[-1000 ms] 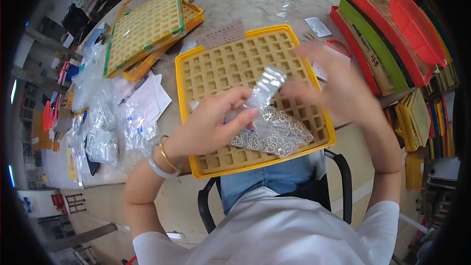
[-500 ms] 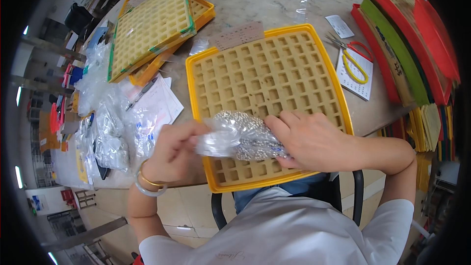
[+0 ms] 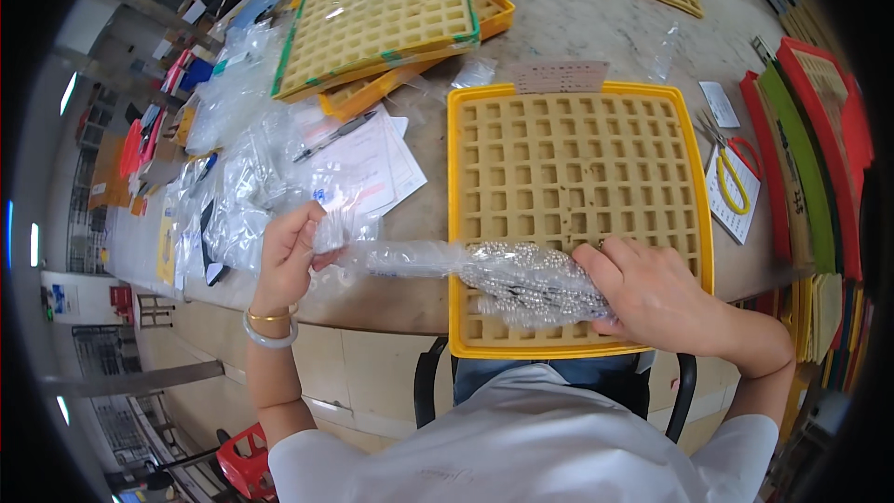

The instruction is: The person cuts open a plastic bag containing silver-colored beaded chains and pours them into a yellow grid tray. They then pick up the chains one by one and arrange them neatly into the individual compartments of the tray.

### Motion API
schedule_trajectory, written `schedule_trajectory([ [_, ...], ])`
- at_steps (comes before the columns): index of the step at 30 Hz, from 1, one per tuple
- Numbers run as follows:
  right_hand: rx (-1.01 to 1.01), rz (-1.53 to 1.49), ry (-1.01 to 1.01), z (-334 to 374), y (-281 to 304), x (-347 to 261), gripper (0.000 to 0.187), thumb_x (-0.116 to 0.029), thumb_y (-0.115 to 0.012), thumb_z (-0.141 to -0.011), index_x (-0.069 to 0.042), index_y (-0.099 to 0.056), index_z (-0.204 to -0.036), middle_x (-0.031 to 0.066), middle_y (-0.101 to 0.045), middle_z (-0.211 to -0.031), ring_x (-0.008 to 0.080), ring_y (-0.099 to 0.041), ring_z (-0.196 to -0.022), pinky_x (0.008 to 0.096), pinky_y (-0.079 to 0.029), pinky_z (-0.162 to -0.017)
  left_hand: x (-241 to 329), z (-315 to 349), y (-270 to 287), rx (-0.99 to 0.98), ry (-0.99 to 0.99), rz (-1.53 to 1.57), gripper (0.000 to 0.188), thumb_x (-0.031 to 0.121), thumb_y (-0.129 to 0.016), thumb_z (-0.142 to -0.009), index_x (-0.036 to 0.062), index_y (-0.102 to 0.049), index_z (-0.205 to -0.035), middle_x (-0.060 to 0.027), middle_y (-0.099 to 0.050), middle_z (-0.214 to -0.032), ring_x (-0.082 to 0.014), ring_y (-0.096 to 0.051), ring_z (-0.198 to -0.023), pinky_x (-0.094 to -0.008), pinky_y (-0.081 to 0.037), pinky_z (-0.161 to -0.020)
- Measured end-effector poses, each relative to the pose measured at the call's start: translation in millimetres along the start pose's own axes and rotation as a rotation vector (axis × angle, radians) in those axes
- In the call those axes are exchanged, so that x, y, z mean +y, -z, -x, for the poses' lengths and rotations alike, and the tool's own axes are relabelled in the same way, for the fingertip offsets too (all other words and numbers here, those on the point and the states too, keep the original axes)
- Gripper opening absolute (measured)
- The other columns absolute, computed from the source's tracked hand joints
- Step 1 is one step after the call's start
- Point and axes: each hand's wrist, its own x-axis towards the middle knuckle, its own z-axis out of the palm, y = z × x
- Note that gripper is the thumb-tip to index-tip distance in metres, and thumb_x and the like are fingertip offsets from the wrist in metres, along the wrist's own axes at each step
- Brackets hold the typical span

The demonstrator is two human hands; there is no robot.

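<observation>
A clear plastic bag (image 3: 531, 284) full of small silvery beaded pieces lies across the near part of a yellow-rimmed tray (image 3: 453, 177). The tray's tan insert has rows of square pockets. My right hand (image 3: 647, 289) grips the filled end of the bag, thumb and fingers wrapped round it. Over the table to the left of the tray, my left hand (image 3: 291, 251) is closed on the bag's crumpled open end. Between my hands the bag's neck stretches out long and twisted. What exactly the beaded pieces are cannot be made out through the plastic.
Scissors (image 3: 733, 182) with red and yellow handles rest on a paper pad at the right. Stacked pocketed trays (image 3: 382, 19) stand at the back left, beside papers (image 3: 372, 158) with a pen and a heap of clear bags (image 3: 247, 168). Red and green trays (image 3: 810, 121) lean at the far right.
My left hand has moved left, drawing the bag's neck out from bunched to long. My right hand still grips the filled end. The whole view has shifted, with the tray now further right.
</observation>
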Motion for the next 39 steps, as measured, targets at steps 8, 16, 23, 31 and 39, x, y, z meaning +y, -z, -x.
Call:
schedule_trajectory([
  [8,-0.004,0.038,0.032,0,-1,-2,0.068,-0.023,-0.082,-0.066,-0.002,-0.047,-0.121,0.0124,-0.053,-0.09,0.0287,-0.062,-0.08,0.0368,-0.05,-0.063,7,9,40,0.107,0.014,-0.003,0.026,0.023,-0.041,-0.105,0.0021,-0.05,-0.092,0.0036,-0.035,-0.061,-0.0058,-0.032,-0.05,-0.0235,-0.036,-0.054],
  [16,0.055,0.018,-0.049,5,-6,-5,0.066,-0.025,-0.082,-0.065,-0.003,-0.05,-0.119,0.0129,-0.055,-0.091,0.0307,-0.062,-0.081,0.04,-0.05,-0.064,35,74,166,0.558,-0.26,0.135,0.02,0.012,-0.045,-0.1,0.0001,-0.047,-0.116,-0.0023,-0.051,-0.084,-0.0116,-0.044,-0.069,-0.0281,-0.046,-0.072],
  [23,0.064,-0.008,-0.099,6,1,-7,0.065,-0.023,-0.079,-0.065,-0.004,-0.05,-0.12,0.0141,-0.057,-0.092,0.0338,-0.062,-0.087,0.0424,-0.05,-0.071,62,21,51,0.408,-0.021,0.124,0.033,0.008,-0.045,-0.098,0.0038,-0.04,-0.13,-0.0122,-0.061,-0.097,-0.0205,-0.063,-0.089,-0.0352,-0.052,-0.083],
  [31,0.019,-0.083,-0.154,2,11,-7,0.068,-0.021,-0.079,-0.067,-0.003,-0.049,-0.125,0.0177,-0.056,-0.109,0.0367,-0.058,-0.1,0.0431,-0.048,-0.084,-18,-35,23,0.185,-0.051,-0.978,0.016,0.009,-0.058,-0.091,0.0017,-0.067,-0.101,-0.0165,-0.067,-0.1,-0.0306,-0.065,-0.083,-0.038,-0.051,-0.075],
  [39,0.182,0.024,-0.079,30,11,-5,0.086,-0.031,-0.084,-0.066,0.001,-0.044,-0.135,0.0207,-0.048,-0.126,0.0381,-0.048,-0.115,0.0422,-0.042,-0.098,-8,-24,7,0.194,-0.045,-0.984,0.033,-0.001,-0.055,-0.085,-0.0017,-0.061,-0.118,-0.018,-0.063,-0.095,-0.034,-0.059,-0.089,-0.0423,-0.047,-0.08],
])
